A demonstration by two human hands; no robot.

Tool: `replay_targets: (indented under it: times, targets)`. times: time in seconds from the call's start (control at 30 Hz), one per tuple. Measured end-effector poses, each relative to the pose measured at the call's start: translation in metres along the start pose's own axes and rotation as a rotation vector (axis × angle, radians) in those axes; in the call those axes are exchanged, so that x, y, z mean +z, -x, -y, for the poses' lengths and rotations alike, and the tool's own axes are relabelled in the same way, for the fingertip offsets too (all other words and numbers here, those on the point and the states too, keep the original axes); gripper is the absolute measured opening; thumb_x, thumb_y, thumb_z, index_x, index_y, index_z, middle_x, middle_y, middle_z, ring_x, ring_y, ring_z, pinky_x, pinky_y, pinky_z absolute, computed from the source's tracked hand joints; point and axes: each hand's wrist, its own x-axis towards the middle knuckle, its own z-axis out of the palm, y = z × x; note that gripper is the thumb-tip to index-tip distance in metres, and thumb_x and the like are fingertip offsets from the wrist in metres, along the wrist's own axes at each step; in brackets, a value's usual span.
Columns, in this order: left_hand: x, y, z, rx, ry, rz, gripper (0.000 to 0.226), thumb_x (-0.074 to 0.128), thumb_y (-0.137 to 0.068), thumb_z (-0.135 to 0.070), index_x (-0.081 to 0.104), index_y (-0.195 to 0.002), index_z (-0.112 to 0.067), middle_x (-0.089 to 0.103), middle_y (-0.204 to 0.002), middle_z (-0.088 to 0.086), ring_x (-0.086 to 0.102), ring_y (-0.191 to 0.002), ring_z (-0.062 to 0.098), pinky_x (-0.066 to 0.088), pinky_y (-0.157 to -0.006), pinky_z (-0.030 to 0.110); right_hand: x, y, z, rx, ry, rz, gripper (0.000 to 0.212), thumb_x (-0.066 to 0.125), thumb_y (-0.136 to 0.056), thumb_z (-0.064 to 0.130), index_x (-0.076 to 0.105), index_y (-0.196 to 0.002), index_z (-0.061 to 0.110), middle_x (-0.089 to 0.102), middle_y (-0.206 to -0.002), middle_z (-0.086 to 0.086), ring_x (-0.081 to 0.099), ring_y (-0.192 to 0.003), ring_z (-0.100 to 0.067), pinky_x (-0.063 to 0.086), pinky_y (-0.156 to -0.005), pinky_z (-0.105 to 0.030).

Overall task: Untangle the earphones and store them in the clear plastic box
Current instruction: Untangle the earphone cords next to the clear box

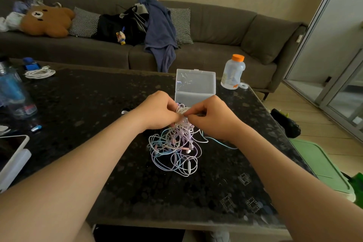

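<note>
Pinching the tangled pastel pink, blue and white earphone cords [174,143] over the dark speckled stone table [88,104], we grip the top of the bundle with our left hand [157,112] and right hand [212,118]; the open clear plastic box [195,86] stands just behind.

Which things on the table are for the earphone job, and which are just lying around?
For the job:
tangled earphones, pinched by the left hand and the right hand
open clear box

Just lying about:
orange-capped bottle
coiled white cable
blue water bottle
tablet
</note>
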Motion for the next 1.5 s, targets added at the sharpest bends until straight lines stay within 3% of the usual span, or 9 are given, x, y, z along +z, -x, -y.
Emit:
replay_targets:
  times: [0.27,0.57,0.77,0.87,0.97,1.07,1.17,1.33,1.5]
  targets:
    - [0.007,-0.004,-0.001,0.012,-0.083,-0.096,0.037,0.073,-0.093,-0.041,0.079,-0.079,-0.008,0.074,-0.073,0.008,0.069,-0.068,0.018,0.050,-0.061,0.032,0.005,-0.002,0.003,0.017,0.018,-0.050,0.011,0.076,-0.095,0.026,0.086,-0.093,0.023,0.075,-0.077,0.013,0.066,-0.070,-0.002,0.049,-0.067,-0.009]
    - [0.007,-0.009,-0.005,-0.312,0.506,0.052,0.022,0.056,-0.104,-0.020,0.072,-0.109,-0.005,0.079,-0.102,0.012,0.076,-0.097,0.026,0.061,-0.094,0.044,0.006,-0.001,0.007,0.042,-0.040,-0.133,0.006,0.081,-0.090,0.024,0.086,-0.087,0.024,0.076,-0.078,0.016,0.070,-0.077,-0.003,0.055,-0.073,-0.012]
    - [0.003,-0.005,0.005,-0.309,0.341,0.057,0.012,0.059,-0.103,-0.011,0.072,-0.104,-0.009,0.075,-0.105,0.013,0.070,-0.094,0.022,0.058,-0.086,0.038,-0.010,-0.004,0.016,0.308,-0.511,-0.302,0.016,0.058,-0.104,0.024,0.068,-0.096,0.014,0.059,-0.078,0.000,0.054,-0.066,-0.012,0.044,-0.052,-0.023]
    - [-0.001,-0.006,0.004,-0.273,0.281,-0.076,0.018,0.052,-0.103,-0.018,0.065,-0.092,-0.018,0.065,-0.096,0.006,0.059,-0.091,0.022,0.054,-0.085,0.042,-0.015,-0.003,0.006,0.329,-0.034,-0.450,0.014,0.063,-0.094,0.031,0.070,-0.090,0.020,0.067,-0.082,0.001,0.065,-0.070,-0.015,0.056,-0.057,-0.030]
    - [-0.003,-0.008,0.002,-0.232,0.387,-0.166,0.029,0.045,-0.100,-0.013,0.054,-0.074,-0.021,0.053,-0.079,0.002,0.049,-0.081,0.020,0.040,-0.075,0.037,-0.020,0.006,0.000,0.407,0.492,-0.209,0.021,0.070,-0.091,0.029,0.061,-0.099,0.011,0.064,-0.092,-0.004,0.066,-0.082,-0.026,0.055,-0.068,-0.036]
    - [-0.001,-0.009,0.001,-0.216,0.433,-0.184,0.031,0.041,-0.098,-0.009,0.046,-0.070,-0.019,0.046,-0.075,0.002,0.040,-0.075,0.019,0.032,-0.068,0.036,-0.017,0.011,-0.004,0.494,0.591,0.140,0.030,0.075,-0.093,0.024,0.049,-0.104,0.014,0.058,-0.093,-0.004,0.065,-0.086,-0.025,0.057,-0.075,-0.038]
    - [0.000,-0.009,0.000,-0.193,0.418,-0.163,0.029,0.040,-0.097,-0.009,0.041,-0.070,-0.019,0.043,-0.078,0.004,0.038,-0.078,0.021,0.030,-0.068,0.037,-0.011,0.013,-0.006,0.516,0.616,0.330,0.013,0.072,-0.091,0.012,0.062,-0.094,0.005,0.065,-0.086,-0.008,0.069,-0.080,-0.025,0.060,-0.075,-0.036]
    - [0.002,-0.010,0.005,-0.168,0.450,0.018,0.008,0.046,-0.091,-0.020,0.051,-0.084,-0.019,0.049,-0.087,0.009,0.042,-0.085,0.027,0.037,-0.079,0.044,-0.004,0.009,-0.012,0.423,0.595,0.262,0.019,0.073,-0.092,0.022,0.059,-0.101,0.013,0.061,-0.094,-0.005,0.066,-0.091,-0.027,0.060,-0.090,-0.045]
    - [0.001,-0.004,0.005,-0.188,0.583,0.506,0.031,0.052,-0.103,-0.025,0.066,-0.123,-0.005,0.066,-0.109,0.017,0.062,-0.098,0.032,0.054,-0.093,0.046,0.004,-0.004,-0.021,0.319,0.356,0.096,0.039,0.068,-0.095,0.008,0.064,-0.133,0.015,0.066,-0.127,-0.011,0.065,-0.109,-0.029,0.057,-0.097,-0.039]
